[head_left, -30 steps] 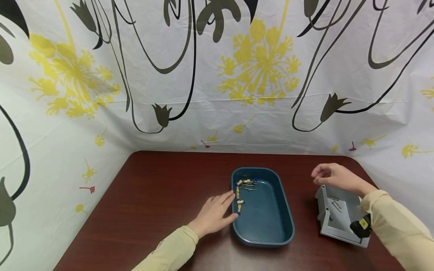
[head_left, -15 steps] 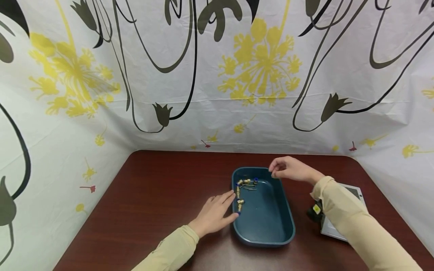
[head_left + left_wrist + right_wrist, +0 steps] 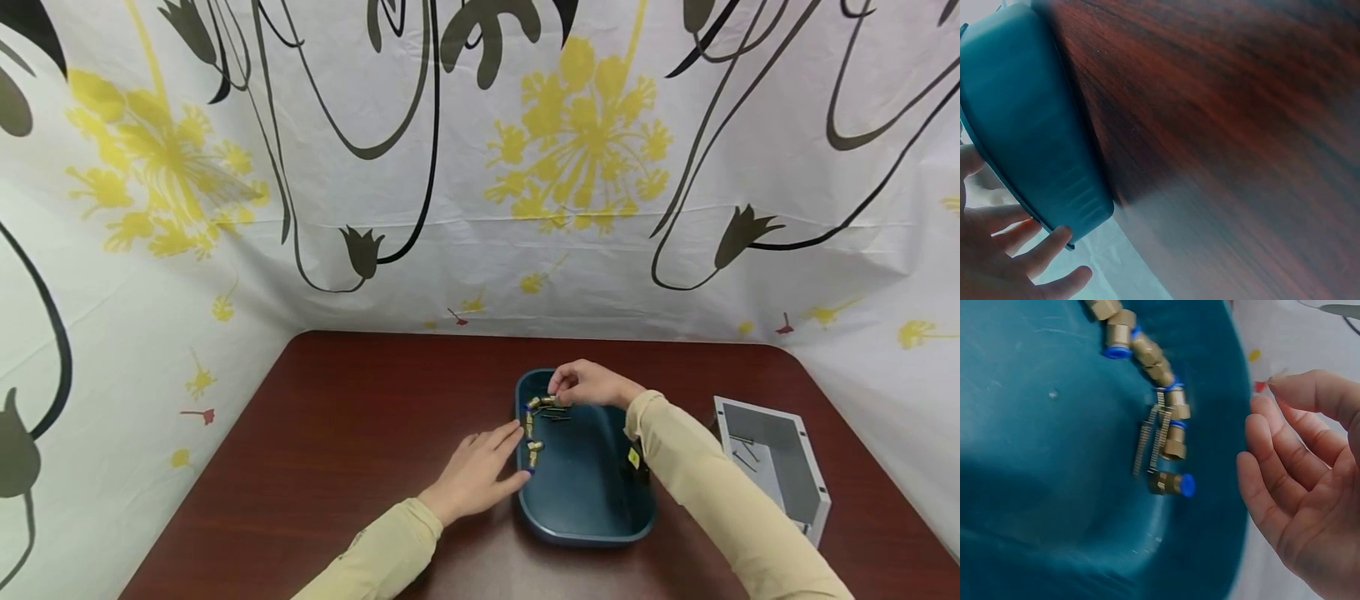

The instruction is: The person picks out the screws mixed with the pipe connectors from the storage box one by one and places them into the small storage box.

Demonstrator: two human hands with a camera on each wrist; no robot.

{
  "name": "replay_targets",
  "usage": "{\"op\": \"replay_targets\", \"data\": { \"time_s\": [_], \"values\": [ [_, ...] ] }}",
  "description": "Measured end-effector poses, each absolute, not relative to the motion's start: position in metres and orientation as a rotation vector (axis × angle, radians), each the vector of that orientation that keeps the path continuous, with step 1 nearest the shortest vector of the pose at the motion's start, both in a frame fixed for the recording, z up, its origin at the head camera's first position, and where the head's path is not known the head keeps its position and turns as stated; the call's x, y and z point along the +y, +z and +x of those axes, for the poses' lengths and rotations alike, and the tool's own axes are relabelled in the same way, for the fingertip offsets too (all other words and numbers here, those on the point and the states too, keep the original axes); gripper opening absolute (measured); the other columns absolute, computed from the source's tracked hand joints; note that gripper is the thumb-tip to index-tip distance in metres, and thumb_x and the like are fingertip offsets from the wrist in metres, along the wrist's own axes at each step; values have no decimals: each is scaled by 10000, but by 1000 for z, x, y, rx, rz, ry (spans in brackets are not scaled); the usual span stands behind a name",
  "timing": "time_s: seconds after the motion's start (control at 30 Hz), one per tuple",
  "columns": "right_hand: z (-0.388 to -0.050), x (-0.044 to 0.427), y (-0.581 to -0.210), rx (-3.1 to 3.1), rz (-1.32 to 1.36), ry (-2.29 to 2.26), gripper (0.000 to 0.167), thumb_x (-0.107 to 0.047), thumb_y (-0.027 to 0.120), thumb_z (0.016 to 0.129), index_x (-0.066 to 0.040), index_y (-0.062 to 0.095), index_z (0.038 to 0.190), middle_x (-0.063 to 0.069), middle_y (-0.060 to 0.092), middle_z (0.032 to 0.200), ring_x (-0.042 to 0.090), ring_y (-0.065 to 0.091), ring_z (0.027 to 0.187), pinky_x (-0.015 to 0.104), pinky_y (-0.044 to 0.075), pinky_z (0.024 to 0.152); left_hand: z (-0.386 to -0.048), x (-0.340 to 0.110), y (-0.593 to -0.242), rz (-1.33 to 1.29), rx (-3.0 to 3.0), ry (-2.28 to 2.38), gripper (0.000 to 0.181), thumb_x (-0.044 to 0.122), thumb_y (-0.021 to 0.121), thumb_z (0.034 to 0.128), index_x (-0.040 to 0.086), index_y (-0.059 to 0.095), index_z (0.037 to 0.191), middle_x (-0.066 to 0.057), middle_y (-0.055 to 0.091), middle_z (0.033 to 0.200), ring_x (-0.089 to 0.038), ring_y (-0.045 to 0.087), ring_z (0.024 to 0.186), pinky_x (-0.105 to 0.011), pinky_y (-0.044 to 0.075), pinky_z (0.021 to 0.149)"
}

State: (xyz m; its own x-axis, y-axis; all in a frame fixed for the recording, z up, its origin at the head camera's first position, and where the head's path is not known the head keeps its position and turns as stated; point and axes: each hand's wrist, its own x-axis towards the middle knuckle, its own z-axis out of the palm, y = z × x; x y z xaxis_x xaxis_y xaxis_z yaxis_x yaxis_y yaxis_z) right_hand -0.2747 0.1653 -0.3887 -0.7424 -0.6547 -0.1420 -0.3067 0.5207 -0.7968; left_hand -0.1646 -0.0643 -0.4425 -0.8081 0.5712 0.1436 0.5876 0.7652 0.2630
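Observation:
My left hand (image 3: 476, 471) rests with spread fingers on the left rim of a blue-green plastic bin (image 3: 592, 508); the left wrist view shows its fingertips at that rim. Over the bin's far end is my right hand (image 3: 592, 385), thumb and index finger pinched together. A tiny pale bit, apparently the end of a screw (image 3: 1274, 380), shows at the thumb tip; the rest is hidden. Inside the bin, several brass fittings with blue collars (image 3: 1175, 484) line the wall. Beside them lie a few screws (image 3: 1159, 440).
A grey open box (image 3: 813, 475) stands right of the bin, partly behind the right sleeve, with a few screws (image 3: 744, 454) inside. Both stand on a dark red-brown wooden table (image 3: 360, 417). A flower-printed white cloth (image 3: 465, 192) hangs behind.
My right hand has moved left from above the grey box, across the bin's right rim, to the bin's far end near the fittings. My left hand has stayed at the rim.

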Motion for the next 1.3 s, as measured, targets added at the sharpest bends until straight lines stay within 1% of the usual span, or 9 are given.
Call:
{"op": "replay_targets", "data": {
  "time_s": [0.13,0.2,0.4,0.63,0.77,0.97,1.2,1.3],
  "values": [
    [-275,159,-400,2329,-729,-1104,156,15,513,822,102,548,946,147,579,806,382,506,743,478,411,664,-164,-64,-441,-953,-2903,-459,624,463,444,883,86,331,1368,-26,278,1404,-166,330,1220,-466,301,917],
    [-276,158,-406,2331,-707,-1101,161,13,515,819,102,549,949,126,581,802,391,503,746,482,407,665,-164,-63,-441,-955,-2902,-456,624,462,442,884,86,329,1369,-28,277,1404,-165,328,1221,-464,301,918],
    [-277,160,-417,2352,-659,-1111,156,15,511,811,99,549,937,99,584,779,333,513,709,458,417,672,-163,-63,-440,-957,-2907,-448,622,462,435,888,86,326,1370,-30,276,1404,-162,326,1222,-460,298,921],
    [-278,163,-428,2443,-590,-1065,122,8,544,800,49,576,910,56,589,760,274,543,728,347,428,667,-163,-63,-440,-961,-2913,-447,625,473,421,890,86,324,1371,-26,273,1406,-158,322,1225,-462,296,923],
    [-278,163,-431,2498,-577,-1043,98,1,558,802,23,584,894,53,581,760,227,535,696,340,427,647,-163,-63,-440,-965,-2906,-445,625,476,416,891,85,326,1370,-25,273,1406,-159,327,1221,-457,300,921],
    [-276,163,-432,2539,-566,-1019,91,-10,560,809,8,593,893,41,571,750,196,522,677,335,425,641,-163,-64,-440,-966,-2901,-459,619,464,430,889,82,331,1367,-27,276,1404,-163,332,1218,-458,301,920],
    [-274,166,-436,2545,-567,-999,102,6,550,804,12,596,895,42,576,762,208,536,690,341,431,642,-163,-64,-440,-965,-2902,-465,617,454,438,889,82,327,1369,-31,278,1403,-169,333,1217,-456,298,923],
    [-274,167,-437,2556,-568,-992,102,14,547,800,7,596,889,37,575,757,189,531,682,338,430,646,-162,-64,-440,-965,-2898,-461,616,452,440,889,81,330,1368,-33,281,1402,-173,338,1214,-454,302,920]
  ]
}}
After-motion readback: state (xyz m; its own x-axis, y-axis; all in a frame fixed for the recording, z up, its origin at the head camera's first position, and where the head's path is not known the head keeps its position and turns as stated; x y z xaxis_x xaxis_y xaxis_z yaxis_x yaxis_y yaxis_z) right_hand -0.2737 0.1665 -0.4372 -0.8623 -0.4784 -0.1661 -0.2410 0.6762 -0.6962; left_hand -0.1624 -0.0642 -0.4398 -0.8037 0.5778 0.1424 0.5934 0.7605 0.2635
